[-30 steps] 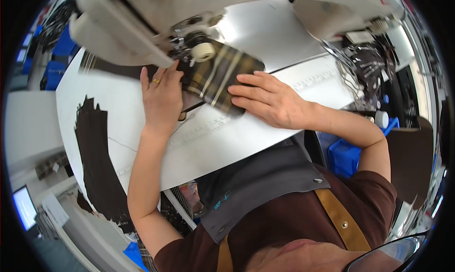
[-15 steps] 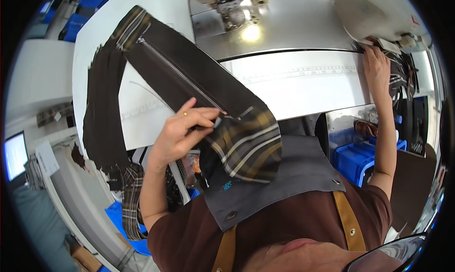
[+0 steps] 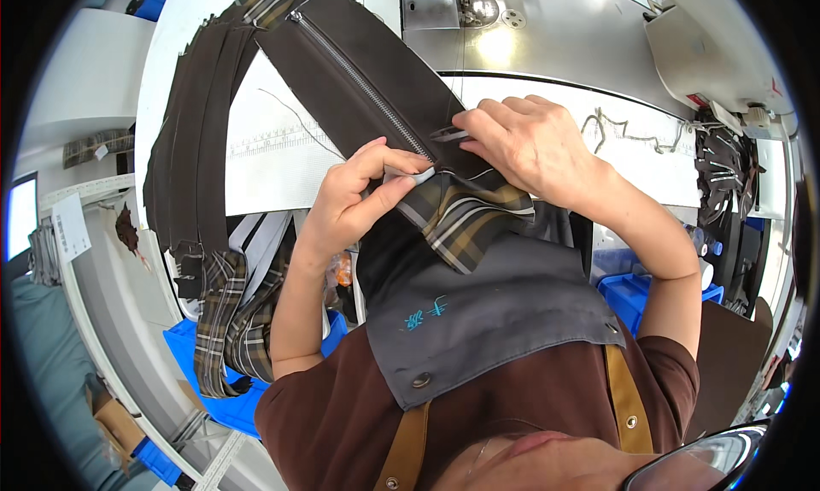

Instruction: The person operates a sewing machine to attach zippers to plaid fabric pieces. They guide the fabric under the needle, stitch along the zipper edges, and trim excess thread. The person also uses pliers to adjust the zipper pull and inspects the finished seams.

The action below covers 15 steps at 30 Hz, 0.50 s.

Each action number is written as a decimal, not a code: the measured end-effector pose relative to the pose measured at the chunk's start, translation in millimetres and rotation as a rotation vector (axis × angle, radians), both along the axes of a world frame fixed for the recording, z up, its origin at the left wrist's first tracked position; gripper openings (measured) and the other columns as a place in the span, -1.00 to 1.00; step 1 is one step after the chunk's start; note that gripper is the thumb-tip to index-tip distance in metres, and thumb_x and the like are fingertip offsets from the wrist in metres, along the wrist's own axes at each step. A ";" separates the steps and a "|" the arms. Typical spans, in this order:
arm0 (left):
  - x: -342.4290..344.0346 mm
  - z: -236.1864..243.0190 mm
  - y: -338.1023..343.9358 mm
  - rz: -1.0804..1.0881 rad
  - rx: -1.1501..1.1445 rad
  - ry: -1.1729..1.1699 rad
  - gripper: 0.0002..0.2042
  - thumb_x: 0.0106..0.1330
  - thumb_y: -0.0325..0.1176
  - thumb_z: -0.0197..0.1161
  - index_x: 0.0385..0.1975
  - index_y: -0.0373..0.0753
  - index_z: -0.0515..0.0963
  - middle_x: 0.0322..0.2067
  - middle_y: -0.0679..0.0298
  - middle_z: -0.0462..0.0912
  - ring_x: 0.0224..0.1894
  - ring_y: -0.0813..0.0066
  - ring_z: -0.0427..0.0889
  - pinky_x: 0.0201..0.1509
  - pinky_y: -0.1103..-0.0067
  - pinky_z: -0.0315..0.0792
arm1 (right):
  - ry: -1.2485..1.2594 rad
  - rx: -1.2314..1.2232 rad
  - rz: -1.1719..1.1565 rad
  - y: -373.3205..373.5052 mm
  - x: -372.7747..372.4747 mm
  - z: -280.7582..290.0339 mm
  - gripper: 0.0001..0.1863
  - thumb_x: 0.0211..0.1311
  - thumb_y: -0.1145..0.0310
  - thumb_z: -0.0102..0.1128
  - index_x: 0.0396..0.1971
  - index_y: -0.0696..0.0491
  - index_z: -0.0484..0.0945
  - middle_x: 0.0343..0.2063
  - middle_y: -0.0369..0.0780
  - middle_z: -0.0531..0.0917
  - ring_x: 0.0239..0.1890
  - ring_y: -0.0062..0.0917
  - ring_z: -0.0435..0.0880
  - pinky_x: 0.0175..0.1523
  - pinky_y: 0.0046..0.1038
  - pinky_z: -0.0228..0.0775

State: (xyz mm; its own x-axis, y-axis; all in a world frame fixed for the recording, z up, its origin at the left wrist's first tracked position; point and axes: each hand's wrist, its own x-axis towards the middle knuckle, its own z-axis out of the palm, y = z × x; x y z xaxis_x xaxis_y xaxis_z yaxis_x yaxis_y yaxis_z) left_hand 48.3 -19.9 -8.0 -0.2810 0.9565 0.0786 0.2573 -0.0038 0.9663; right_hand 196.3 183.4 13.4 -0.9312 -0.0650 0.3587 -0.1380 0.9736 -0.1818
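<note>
My left hand (image 3: 350, 192) pinches the lower end of a long dark brown fabric strip (image 3: 342, 106) at the foot of its metal zipper (image 3: 359, 85), where a pale grey tab shows between thumb and fingers. Beyond it a plaid end (image 3: 461, 235) hangs over my grey apron. My right hand (image 3: 530, 145) is closed on a small metal tool (image 3: 448, 134), apparently thread snips, held over the strip just right of the zipper's end. Thin threads run down from the sewing machine's needle area (image 3: 474, 4) to near this point.
A bundle of brown strips (image 3: 184, 149) drapes off the white table (image 3: 162, 81) at left, over a blue bin (image 3: 184, 346). Dark tangled scraps (image 3: 717, 166) lie at the table's right; another blue bin (image 3: 623, 290) is below. The machine's metal bed (image 3: 564, 38) runs along the back.
My right hand has come in from the table's right side to the zipper's end, now holding the tool. The strip, earlier under the machine, was pulled toward me; its plaid end is now folded up.
</note>
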 end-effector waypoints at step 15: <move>0.3 5.6 2.2 -0.002 -0.012 -0.064 -0.86 0.26 -0.50 0.13 -0.24 -0.33 0.57 -0.22 0.23 0.67 -0.27 0.57 0.55 -0.03 0.56 0.33 | 0.127 0.031 0.003 16.2 -4.8 -12.4 -0.71 -0.03 0.37 0.35 -0.27 0.05 0.53 -0.51 -0.30 0.54 -0.53 -0.44 0.56 -0.44 -0.43 0.38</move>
State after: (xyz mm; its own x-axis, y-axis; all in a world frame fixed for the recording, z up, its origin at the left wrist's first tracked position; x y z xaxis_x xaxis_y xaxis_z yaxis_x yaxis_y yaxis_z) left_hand 48.6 -17.7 -2.4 -0.2833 0.9578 0.0490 0.1953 0.0076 0.9807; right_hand 191.5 199.6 0.9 -0.8784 -0.0803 0.4712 -0.1606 0.9781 -0.1327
